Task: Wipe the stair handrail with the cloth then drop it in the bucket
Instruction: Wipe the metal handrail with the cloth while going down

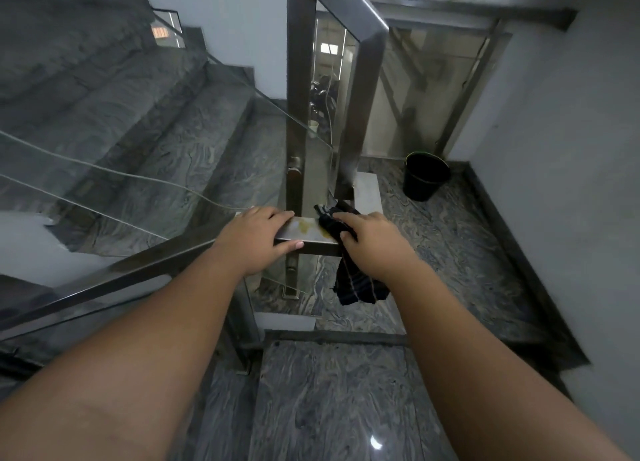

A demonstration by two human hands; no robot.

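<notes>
A flat steel handrail (306, 232) runs across the middle of the view, with a yellowish stain on its top face. My left hand (258, 239) grips the rail just left of the stain, thumb under the near edge. My right hand (370, 240) presses a dark striped cloth (356, 284) onto the rail's right end; most of the cloth hangs down below the rail. A black bucket (426, 176) stands on the floor of the landing below, near the corner, apart from both hands.
Grey marble stairs (156, 121) climb at the left behind a glass panel (104, 183). A steel post (298, 114) rises just beyond the rail. A white wall (571, 149) closes off the right side. A dark marble floor (329, 391) lies under my arms.
</notes>
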